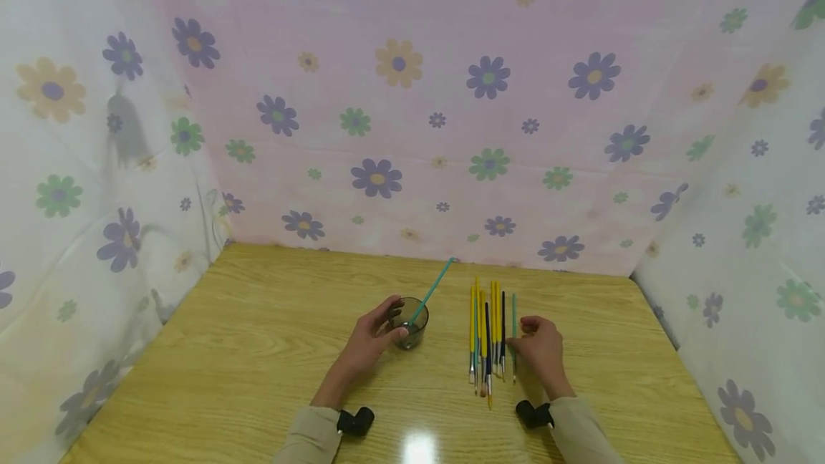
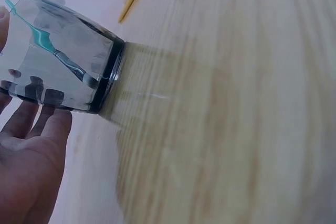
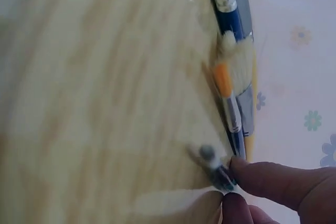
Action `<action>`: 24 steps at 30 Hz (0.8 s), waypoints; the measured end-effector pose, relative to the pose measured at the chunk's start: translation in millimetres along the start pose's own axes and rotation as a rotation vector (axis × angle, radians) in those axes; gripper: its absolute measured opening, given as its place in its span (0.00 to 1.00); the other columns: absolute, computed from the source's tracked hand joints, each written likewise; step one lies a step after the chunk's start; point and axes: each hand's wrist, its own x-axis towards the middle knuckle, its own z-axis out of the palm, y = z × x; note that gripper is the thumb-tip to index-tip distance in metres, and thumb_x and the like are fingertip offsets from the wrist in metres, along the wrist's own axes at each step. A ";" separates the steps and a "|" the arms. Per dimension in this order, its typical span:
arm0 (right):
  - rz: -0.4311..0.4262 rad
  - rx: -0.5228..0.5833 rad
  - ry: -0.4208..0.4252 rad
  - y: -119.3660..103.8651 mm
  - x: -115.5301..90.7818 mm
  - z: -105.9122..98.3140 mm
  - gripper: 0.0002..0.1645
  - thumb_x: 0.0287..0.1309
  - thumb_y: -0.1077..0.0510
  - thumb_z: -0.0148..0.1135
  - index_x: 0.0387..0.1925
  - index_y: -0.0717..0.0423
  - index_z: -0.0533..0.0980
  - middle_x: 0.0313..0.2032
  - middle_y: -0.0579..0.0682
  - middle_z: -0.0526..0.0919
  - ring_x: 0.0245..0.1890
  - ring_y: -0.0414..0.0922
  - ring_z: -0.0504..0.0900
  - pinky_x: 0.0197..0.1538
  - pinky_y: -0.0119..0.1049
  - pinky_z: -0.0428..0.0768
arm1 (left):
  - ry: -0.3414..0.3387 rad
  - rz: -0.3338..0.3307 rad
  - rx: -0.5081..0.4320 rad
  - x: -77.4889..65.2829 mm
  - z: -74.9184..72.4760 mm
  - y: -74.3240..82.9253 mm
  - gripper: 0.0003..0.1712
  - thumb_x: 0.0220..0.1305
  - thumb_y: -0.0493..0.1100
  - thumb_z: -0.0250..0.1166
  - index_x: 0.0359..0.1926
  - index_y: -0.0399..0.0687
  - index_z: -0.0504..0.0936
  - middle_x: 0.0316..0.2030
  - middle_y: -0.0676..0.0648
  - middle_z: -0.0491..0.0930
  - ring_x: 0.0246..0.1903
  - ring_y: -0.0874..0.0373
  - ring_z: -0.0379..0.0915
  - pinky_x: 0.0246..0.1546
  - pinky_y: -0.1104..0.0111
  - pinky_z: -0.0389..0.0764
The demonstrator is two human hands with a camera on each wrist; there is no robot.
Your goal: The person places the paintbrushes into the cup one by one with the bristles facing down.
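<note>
My left hand (image 1: 366, 342) holds a clear, dark-tinted glass (image 1: 420, 326) by its side, with fingers and thumb on either side of it. A teal paintbrush (image 1: 440, 282) leans inside, bristles down, as the left wrist view shows through the glass (image 2: 79, 45). On the right, my right hand (image 1: 543, 351) pinches another teal paintbrush (image 1: 514, 317) between thumb and finger. Its bristle end (image 3: 207, 153) looks blurred in the right wrist view. Just left of that hand lies a bunch of paintbrushes (image 1: 483, 324) with yellow, dark blue and teal handles, bristles toward me.
The wooden table (image 1: 271, 321) carries everything. A flowered cloth (image 1: 412, 113) stands behind it and along both sides. Black devices sit at both wrists, one at the left sleeve (image 1: 356, 421) and one at the right sleeve (image 1: 533, 414).
</note>
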 end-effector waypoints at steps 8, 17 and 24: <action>-0.005 -0.073 -0.016 -1.1 5.3 -4.0 0.32 0.49 0.67 0.66 0.57 0.78 0.75 0.48 0.71 0.82 0.49 0.63 0.82 0.49 0.54 0.85 | -0.002 -0.001 0.005 0.5 0.3 0.8 0.39 0.71 0.37 0.65 0.77 0.36 0.59 0.72 0.33 0.64 0.73 0.39 0.59 0.74 0.49 0.62; 0.056 0.054 -0.018 3.5 12.0 -10.0 0.28 0.56 0.67 0.64 0.58 0.78 0.75 0.48 0.71 0.83 0.48 0.61 0.83 0.40 0.36 0.86 | -0.003 0.008 0.023 -0.3 -0.6 -0.6 0.40 0.71 0.38 0.65 0.78 0.37 0.58 0.72 0.35 0.65 0.74 0.39 0.59 0.74 0.49 0.62; 0.142 0.237 -0.030 7.7 7.9 -17.1 0.29 0.59 0.69 0.63 0.62 0.78 0.71 0.52 0.70 0.79 0.46 0.49 0.81 0.37 0.27 0.83 | -0.002 0.009 0.021 -0.4 -0.2 -0.8 0.40 0.71 0.38 0.65 0.78 0.36 0.58 0.72 0.34 0.65 0.74 0.39 0.59 0.74 0.49 0.62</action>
